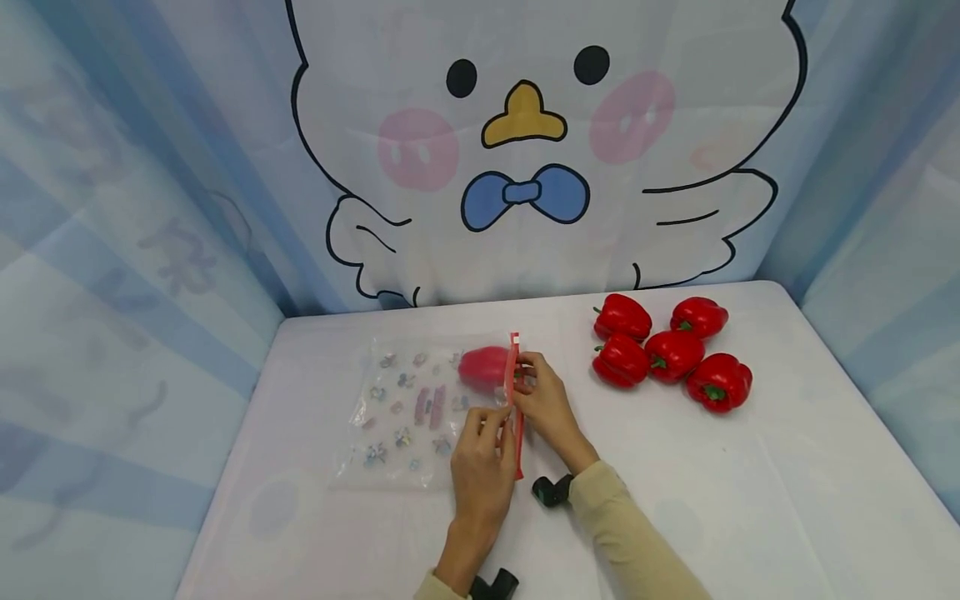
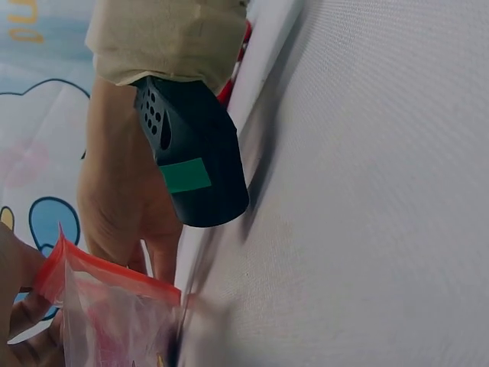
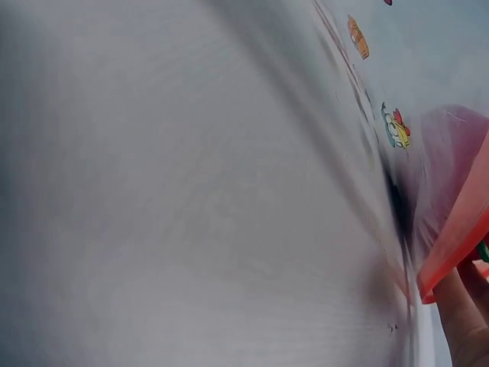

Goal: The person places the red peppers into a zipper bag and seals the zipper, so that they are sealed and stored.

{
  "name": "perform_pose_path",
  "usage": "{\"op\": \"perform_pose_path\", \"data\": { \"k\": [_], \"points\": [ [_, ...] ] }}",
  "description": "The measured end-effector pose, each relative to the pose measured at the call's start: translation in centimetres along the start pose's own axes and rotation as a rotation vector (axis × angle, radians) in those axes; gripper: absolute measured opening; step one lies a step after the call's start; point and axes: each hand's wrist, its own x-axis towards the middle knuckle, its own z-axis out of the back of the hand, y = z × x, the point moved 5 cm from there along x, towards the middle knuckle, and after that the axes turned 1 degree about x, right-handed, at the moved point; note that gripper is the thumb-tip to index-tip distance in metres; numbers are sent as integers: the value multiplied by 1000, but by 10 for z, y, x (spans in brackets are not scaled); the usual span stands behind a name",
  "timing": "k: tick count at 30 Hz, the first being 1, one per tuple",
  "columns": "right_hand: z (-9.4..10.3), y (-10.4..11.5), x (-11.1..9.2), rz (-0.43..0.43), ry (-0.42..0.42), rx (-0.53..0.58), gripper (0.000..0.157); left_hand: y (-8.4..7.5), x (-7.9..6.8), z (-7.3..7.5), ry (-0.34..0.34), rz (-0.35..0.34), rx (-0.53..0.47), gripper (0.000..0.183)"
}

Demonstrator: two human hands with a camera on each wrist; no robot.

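A clear zip bag (image 1: 405,437) with a red zip edge and small printed pictures lies flat on the table. My left hand (image 1: 480,467) pinches the bag's red edge, which also shows in the left wrist view as the bag mouth (image 2: 114,271). Inside the bag, near that mouth, sits a red bell pepper (image 1: 482,367), its stem end towards the opening. The fingers of my right hand (image 1: 551,406) are curled at the stem end and grip the pepper there. A bit of green stem (image 3: 483,251) shows by the right fingers; their tips are partly hidden.
Several red bell peppers (image 1: 675,354) stand grouped at the back right of the white table (image 1: 750,500). A curtain (image 1: 525,258) with a cartoon bird hangs behind the far edge. Dark wrist cameras (image 1: 552,490) sit at both cuffs.
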Motion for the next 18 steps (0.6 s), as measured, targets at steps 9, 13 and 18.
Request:
{"op": "perform_pose_path", "data": {
  "k": [9, 13, 18],
  "points": [
    [0, -1, -2, -9, 32, -23, 60, 3, -2, -2, 23, 4, 8, 18],
    [7, 2, -7, -6, 38, -31, 60, 4, -2, -3, 28, 14, 9, 18],
    [22, 7, -16, -18, 17, -64, 64, 5, -1, -1, 44, 47, 10, 17]
  ]
}}
